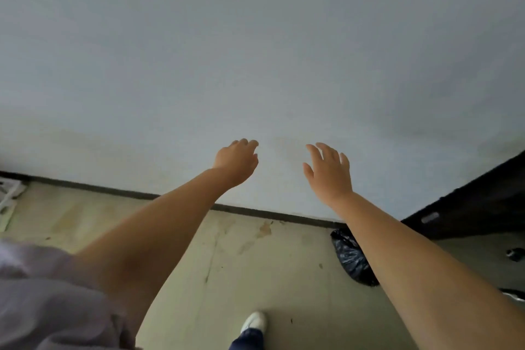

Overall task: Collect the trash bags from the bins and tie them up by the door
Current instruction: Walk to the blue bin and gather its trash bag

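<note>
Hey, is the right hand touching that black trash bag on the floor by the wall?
Apart. The head view shows the right hand raised empty in front of the wall, while the black trash bag lies on the floor, partly hidden by the forearm.

A plain pale grey wall (255, 51) fills the view, evenly lit. A dark baseboard (113, 190) meets a stained, yellowish floor (241, 278). A dark door or cabinet edge (477, 207) stands at far right; white clutter (8, 193) sits far left.

Both bare arms outstretched, left hand (237, 161) loosely curled (holding nothing), right hand (328, 170) fingers spread
</note>
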`<state>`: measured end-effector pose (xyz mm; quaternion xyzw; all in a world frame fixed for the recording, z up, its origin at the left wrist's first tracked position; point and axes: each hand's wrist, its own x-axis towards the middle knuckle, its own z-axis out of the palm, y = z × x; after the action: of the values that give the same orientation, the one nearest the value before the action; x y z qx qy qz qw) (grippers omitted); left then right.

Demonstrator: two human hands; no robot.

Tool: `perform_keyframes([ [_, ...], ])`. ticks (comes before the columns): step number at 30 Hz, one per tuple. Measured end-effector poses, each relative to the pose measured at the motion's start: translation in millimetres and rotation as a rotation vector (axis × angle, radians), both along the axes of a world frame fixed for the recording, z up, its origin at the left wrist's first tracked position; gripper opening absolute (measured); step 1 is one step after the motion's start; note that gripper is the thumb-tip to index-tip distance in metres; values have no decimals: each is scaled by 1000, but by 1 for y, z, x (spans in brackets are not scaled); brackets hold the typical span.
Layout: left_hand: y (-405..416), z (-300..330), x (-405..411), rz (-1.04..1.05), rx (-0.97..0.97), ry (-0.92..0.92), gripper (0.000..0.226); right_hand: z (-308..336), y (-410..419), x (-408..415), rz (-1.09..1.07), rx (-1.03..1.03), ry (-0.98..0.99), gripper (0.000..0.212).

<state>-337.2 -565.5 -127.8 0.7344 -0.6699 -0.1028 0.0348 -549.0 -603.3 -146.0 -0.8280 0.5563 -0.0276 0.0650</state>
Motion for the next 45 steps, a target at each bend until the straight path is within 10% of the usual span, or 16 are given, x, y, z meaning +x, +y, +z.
perform_keyframes([
  [28, 614, 31, 421, 1264, 73, -81, 36, 37, 419, 610, 1185, 262, 135, 48],
  [45, 711, 16, 746, 1491, 41, -23, 42, 23, 512, 984, 1417, 135, 133, 47],
])
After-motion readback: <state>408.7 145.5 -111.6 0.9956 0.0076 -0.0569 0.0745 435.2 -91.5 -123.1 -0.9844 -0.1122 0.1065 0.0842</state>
